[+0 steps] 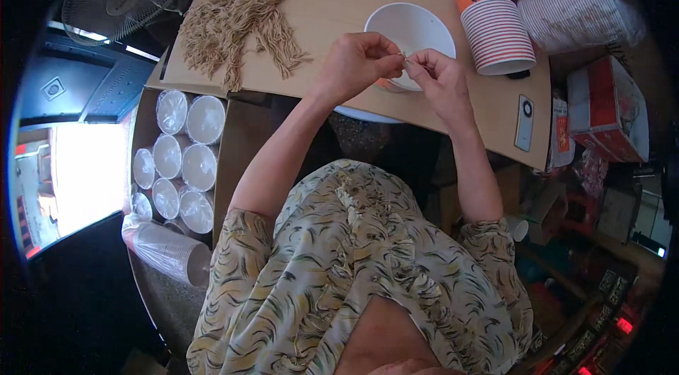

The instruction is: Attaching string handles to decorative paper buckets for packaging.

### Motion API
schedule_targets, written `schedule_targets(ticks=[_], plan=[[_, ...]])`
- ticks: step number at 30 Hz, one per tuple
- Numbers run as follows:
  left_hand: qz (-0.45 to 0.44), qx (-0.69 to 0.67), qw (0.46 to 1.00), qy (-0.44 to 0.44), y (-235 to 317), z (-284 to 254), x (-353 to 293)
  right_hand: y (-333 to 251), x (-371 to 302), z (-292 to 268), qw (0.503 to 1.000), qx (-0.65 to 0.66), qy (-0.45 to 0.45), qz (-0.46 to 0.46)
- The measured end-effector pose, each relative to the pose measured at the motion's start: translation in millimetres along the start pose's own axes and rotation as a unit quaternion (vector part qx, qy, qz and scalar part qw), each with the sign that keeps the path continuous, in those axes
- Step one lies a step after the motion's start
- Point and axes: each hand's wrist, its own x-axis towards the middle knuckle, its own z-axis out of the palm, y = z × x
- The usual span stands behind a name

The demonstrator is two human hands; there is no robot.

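On the table lies a tan string bundle, likely soft and limp, best lifted by its middle; by the white bowl, my left hand and right hand together pinch a tiny, unclear piece; I judge it light, fragile, wanting gentle tip pressure.

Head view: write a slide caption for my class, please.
Left hand and right hand meet by a round white bowl, between heaped tan stringy strands and stacked striped paper cups.
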Motion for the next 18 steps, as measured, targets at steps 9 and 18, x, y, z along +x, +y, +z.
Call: schedule_targets(ticks=[9,18], plan=[[0.026,0.049,0.998,0.002,1.5,0.4,0.6,-4.5,6.2,-4.5,0.998,0.016,-0.006,0.055],[0.042,0.052,0.998,0.016,-0.5,6.8,-3.2,-0.4,9.9,-8.6,0.995,0.051,0.009,0.087]])
